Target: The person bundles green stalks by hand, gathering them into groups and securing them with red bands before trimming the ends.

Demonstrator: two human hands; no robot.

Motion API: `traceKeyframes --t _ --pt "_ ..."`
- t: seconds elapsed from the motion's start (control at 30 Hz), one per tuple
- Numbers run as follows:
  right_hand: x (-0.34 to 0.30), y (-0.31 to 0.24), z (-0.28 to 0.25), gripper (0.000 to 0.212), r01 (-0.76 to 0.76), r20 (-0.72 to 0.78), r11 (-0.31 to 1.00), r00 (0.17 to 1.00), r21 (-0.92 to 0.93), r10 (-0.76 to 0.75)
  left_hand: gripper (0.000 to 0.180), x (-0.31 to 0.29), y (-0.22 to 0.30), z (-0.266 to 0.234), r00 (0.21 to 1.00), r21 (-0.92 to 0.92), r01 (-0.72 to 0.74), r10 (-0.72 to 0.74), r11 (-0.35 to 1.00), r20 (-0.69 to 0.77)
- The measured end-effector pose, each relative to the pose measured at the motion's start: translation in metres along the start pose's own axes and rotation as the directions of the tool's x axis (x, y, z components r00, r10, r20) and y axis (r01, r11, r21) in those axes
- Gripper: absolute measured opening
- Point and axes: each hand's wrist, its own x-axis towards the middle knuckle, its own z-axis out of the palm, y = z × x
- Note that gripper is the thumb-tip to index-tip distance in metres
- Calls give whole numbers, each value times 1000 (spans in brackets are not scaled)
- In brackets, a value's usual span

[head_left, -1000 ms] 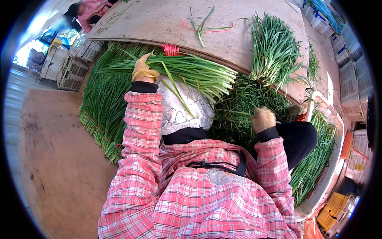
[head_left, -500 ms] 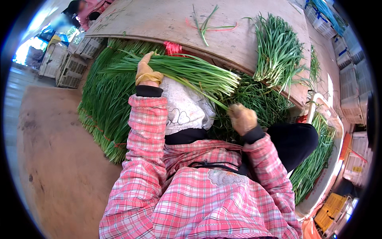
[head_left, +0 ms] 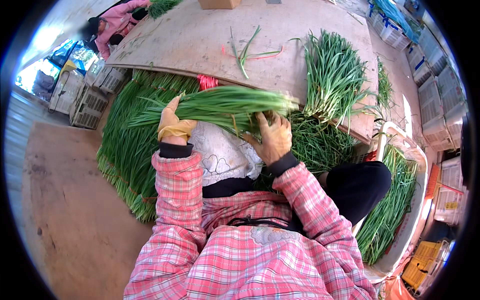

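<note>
My left hand (head_left: 175, 122), in a yellowish glove, is closed round the leafy part of a bunch of garlic chives (head_left: 215, 106). The bunch lies sideways over my lap, its blurred pale stem ends toward the right. My right hand (head_left: 275, 139), gloved too, is at the bunch's lower edge near the stems. Its thumb and fingers are apart, and the fingertips seem to touch the stalks. Beneath both hands lies a white patterned cloth (head_left: 222, 150). A dark heap of loose leaves (head_left: 322, 142) sits to the right of my right hand.
Stacked chives (head_left: 125, 145) fill the left side. A board table (head_left: 200, 52) ahead bears another bunch (head_left: 332, 75), loose stalks and a red tie. Red strands (head_left: 207, 81) hang at its edge. A white basket (head_left: 422, 172) of chives stands right; a person (head_left: 117, 25) is far left.
My right hand has come back from the lower right to the bunch; the stalk it was pulling no longer shows in it. My left hand keeps its hold. The view has shifted slightly.
</note>
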Motion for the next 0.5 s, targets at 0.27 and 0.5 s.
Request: traceKeyframes --t 0.27,0.5 --pt "-10 33 -15 8 -462 362 235 857 855 367 22 -24 11 -19 970 -136 28 -60 990 -235" --pt "-49 33 -38 8 -220 93 481 957 849 274 19 5 -7 -67 968 -93 -45 20 995 -250"
